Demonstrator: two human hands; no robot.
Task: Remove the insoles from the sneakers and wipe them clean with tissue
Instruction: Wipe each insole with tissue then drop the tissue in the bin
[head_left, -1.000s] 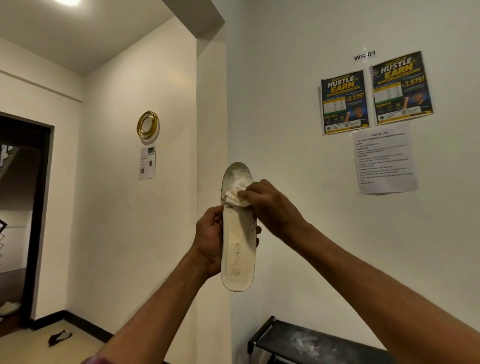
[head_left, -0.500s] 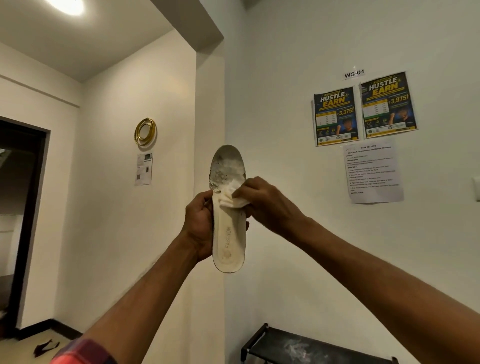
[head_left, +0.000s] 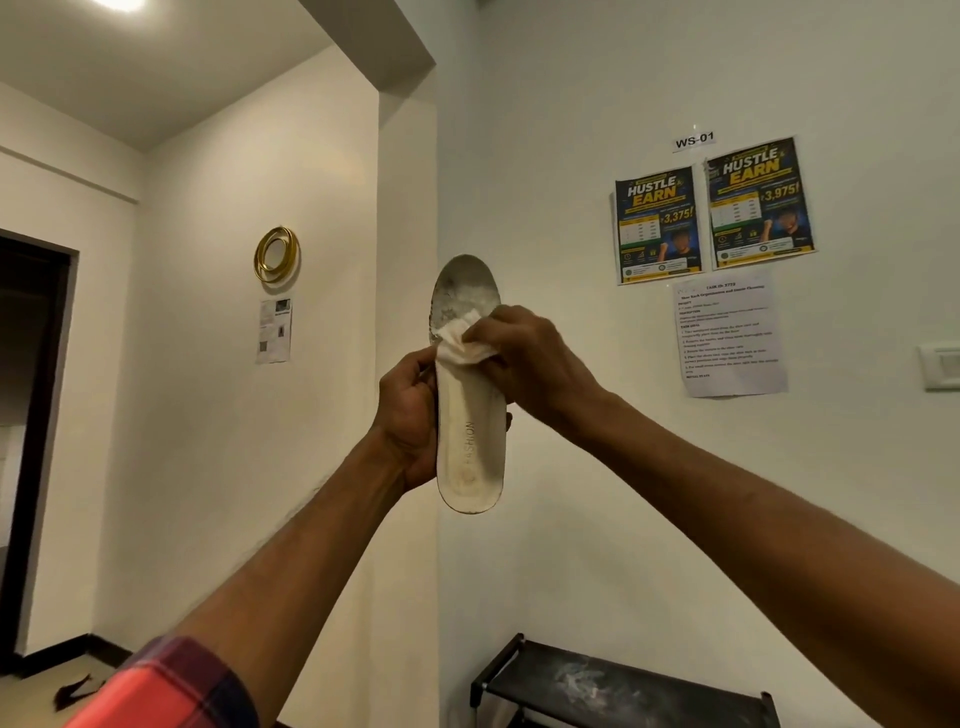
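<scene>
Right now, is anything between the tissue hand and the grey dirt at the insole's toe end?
Nothing visible. The right hand presses the tissue on the insole just below the grey toe patch; the left hand grips lower, clear of it.

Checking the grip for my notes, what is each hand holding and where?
The left hand grips the insole by its left edge, around mid-length. The right hand pinches a tissue against the insole's upper half.
</scene>
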